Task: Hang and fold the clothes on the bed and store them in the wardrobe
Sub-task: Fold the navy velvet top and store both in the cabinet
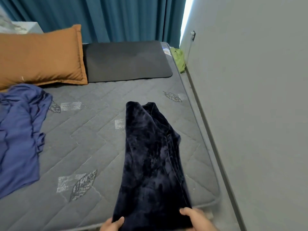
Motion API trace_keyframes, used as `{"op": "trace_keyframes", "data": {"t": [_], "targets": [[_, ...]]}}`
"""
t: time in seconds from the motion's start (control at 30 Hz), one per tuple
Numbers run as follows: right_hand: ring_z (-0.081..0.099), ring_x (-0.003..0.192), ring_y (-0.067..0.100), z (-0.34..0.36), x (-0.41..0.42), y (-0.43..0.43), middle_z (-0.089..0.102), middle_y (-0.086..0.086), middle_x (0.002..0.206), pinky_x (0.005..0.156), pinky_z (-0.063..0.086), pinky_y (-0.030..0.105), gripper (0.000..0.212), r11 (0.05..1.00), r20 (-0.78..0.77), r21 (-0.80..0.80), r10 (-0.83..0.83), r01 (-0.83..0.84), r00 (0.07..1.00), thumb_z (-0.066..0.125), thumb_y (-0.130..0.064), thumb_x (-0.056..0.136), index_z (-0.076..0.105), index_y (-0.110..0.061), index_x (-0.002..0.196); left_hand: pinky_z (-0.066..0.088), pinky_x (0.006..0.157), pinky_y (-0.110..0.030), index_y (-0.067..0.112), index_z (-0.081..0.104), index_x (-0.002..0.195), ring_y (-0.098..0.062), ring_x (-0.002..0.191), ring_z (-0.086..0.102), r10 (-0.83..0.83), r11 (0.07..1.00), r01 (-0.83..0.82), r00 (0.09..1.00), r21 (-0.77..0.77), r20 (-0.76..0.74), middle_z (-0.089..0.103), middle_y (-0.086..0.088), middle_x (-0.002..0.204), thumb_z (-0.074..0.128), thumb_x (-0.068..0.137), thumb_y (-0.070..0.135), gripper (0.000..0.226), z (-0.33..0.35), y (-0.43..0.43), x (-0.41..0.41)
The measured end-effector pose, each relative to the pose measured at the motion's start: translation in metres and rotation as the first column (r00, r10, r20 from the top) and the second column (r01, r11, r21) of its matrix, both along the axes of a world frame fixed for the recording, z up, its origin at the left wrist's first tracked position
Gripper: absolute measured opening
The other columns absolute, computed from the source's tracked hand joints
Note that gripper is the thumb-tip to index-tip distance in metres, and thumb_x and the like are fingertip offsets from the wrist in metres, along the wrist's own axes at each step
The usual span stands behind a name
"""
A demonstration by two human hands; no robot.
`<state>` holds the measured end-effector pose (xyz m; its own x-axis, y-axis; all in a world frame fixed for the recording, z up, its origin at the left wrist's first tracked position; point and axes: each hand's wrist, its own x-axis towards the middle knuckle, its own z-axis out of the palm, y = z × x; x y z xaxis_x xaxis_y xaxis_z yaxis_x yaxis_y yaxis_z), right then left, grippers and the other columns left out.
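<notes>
Two hands work at the near edge of the mattress (83,139), which is grey, quilted and printed with leaves.

Head view, hands:
- The left hand (112,225) has its thumb laid on top of the dark velvet garment (150,155). Its fingers are hidden under the cloth. It pinches the garment's near left corner.
- The right hand (196,219) also has its thumb on top and its fingers tucked beneath. It grips the near right corner.

Head view, task items:
- The dark velvet garment lies lengthwise on the right half of the mattress as a long strip. It is wide at the near edge and narrower toward the far end. Its right side shows layered folds. Its far tip stops well short of the mattress's far end.
- A blue garment (18,134) lies crumpled on the left side of the mattress and runs out of frame. It is well apart from the dark one.

Head view, surroundings:
- An orange pillow (40,59) sits at the far left of the mattress.
- A black pillow (128,60) lies flat just beside it, at the far end.
- A green cloth (180,60) is bunched off the far right corner of the mattress, against the wall (250,97).
- The wall runs along the right side of the mattress.
- A teal curtain (100,17) hangs beyond the far end.
</notes>
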<state>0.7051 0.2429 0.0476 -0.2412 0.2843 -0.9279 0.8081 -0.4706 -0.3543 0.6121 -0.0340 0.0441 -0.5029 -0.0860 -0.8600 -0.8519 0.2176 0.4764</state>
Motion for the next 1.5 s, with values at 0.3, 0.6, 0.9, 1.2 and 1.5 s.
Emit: {"op": "trace_keyframes", "data": {"t": [0.3, 0.6, 0.9, 1.2, 1.5], "targets": [[0.065, 0.099, 0.028, 0.086, 0.082, 0.001, 0.069, 0.012, 0.11, 0.067, 0.054, 0.035, 0.029, 0.998, -0.091, -0.027, 0.049, -0.052, 0.995, 0.064, -0.013, 0.091, 0.057, -0.009, 0.119, 0.049, 0.057, -0.031, 0.037, 0.053, 0.112, -0.022, 0.068, 0.059, 0.192, 0.981, -0.19, 0.98, 0.03, -0.06, 0.066, 0.008, 0.092, 0.053, 0.091, -0.007, 0.05, 0.082, 0.006, 0.096], [0.065, 0.093, 0.026, 0.156, 0.124, -0.003, 0.06, -0.001, 0.114, 0.057, 0.054, 0.029, 0.038, 0.981, -0.122, 0.042, 0.196, -0.192, 0.973, 0.049, -0.012, 0.097, 0.048, -0.04, 0.121, 0.042, 0.053, -0.026, 0.007, 0.065, 0.094, -0.025, 0.059, 0.058, 0.2, 0.968, -0.22, 0.968, 0.123, 0.154, 0.065, -0.012, 0.066, 0.059, 0.084, 0.005, 0.012, 0.155, -0.002, 0.139], [0.053, 0.052, 0.021, 0.179, 0.065, 0.026, 0.066, 0.014, 0.111, 0.046, 0.042, 0.026, 0.041, 0.988, -0.204, -0.009, 0.149, -0.154, 0.968, 0.047, -0.01, 0.097, 0.054, -0.037, 0.126, 0.055, 0.047, -0.025, 0.005, 0.064, 0.094, -0.021, 0.049, 0.063, 0.372, 0.827, -0.447, 0.89, 0.34, 0.266, 0.069, -0.011, 0.068, 0.049, 0.077, 0.002, 0.023, 0.174, 0.016, 0.068], [0.036, 0.035, 0.012, 0.157, -0.068, 0.049, 0.05, 0.001, 0.054, 0.039, 0.026, 0.018, 0.017, 0.997, 0.005, 0.052, 0.061, -0.061, 0.998, 0.06, -0.031, 0.083, 0.064, -0.016, 0.09, 0.059, 0.051, -0.035, -0.002, 0.056, 0.082, -0.029, 0.05, 0.067, 0.466, 0.672, -0.584, 0.811, 0.456, 0.353, 0.066, -0.019, 0.062, 0.043, 0.083, 0.004, 0.014, 0.153, 0.042, -0.067], [0.028, 0.03, 0.006, 0.124, -0.21, 0.079, 0.039, -0.005, 0.046, 0.033, 0.021, 0.009, 0.016, 0.992, 0.065, 0.04, -0.121, 0.119, 0.99, 0.056, -0.029, 0.076, 0.048, -0.021, 0.065, 0.057, 0.045, -0.033, -0.003, 0.058, 0.09, -0.027, 0.052, 0.069, 0.548, 0.604, -0.667, 0.745, 0.437, 0.379, 0.067, -0.021, 0.063, 0.04, 0.092, 0.011, 0.022, 0.105, 0.081, -0.198]]}}
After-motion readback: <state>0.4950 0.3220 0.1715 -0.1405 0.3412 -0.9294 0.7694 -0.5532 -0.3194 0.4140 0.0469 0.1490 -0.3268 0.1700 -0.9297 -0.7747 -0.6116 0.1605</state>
